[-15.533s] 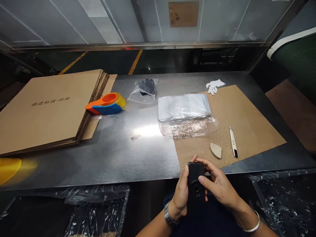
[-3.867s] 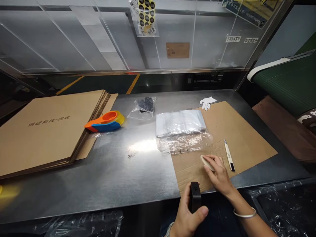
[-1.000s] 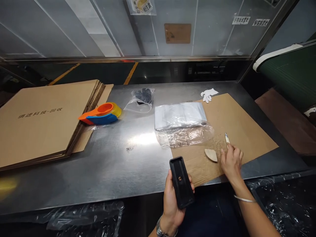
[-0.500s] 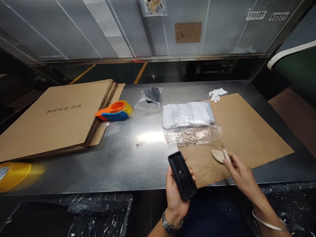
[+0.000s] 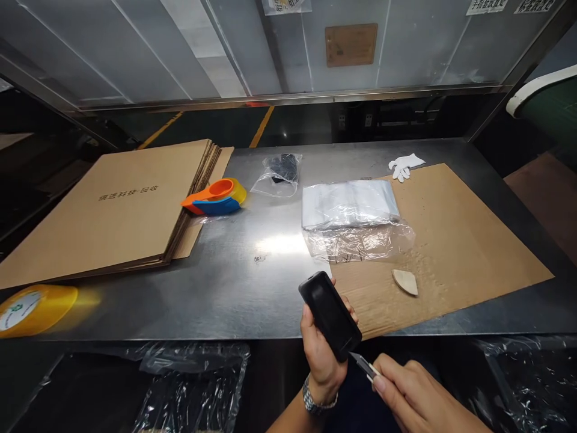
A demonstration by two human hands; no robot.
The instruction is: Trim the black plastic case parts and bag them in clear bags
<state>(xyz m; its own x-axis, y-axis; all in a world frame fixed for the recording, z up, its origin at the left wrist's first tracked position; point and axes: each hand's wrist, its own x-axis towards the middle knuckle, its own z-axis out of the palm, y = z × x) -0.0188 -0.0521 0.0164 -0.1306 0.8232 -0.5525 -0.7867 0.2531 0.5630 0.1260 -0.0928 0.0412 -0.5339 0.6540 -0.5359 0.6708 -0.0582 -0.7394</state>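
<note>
My left hand [image 5: 319,352] grips a black phone case [image 5: 330,315], held tilted just in front of the steel table's [image 5: 234,282] near edge. My right hand [image 5: 415,400] is closed on a small utility knife [image 5: 364,365]; its blade tip points at the lower end of the case and sits right beside it. A pale wedge-shaped piece [image 5: 405,281] lies on the brown cardboard sheet [image 5: 455,240], beyond and to the right of both hands.
A stack of flat cartons [image 5: 108,210] lies at the left with an orange-and-blue tape dispenser [image 5: 215,196] beside it. Clear plastic bags [image 5: 351,213], a bagged dark item [image 5: 279,171], a white glove [image 5: 404,165] and a yellow tape roll [image 5: 33,307] are also on the table.
My right hand has lifted the knife off the cardboard and brought it down to the case. The left hand has turned the case over, its hollow side now facing away.
</note>
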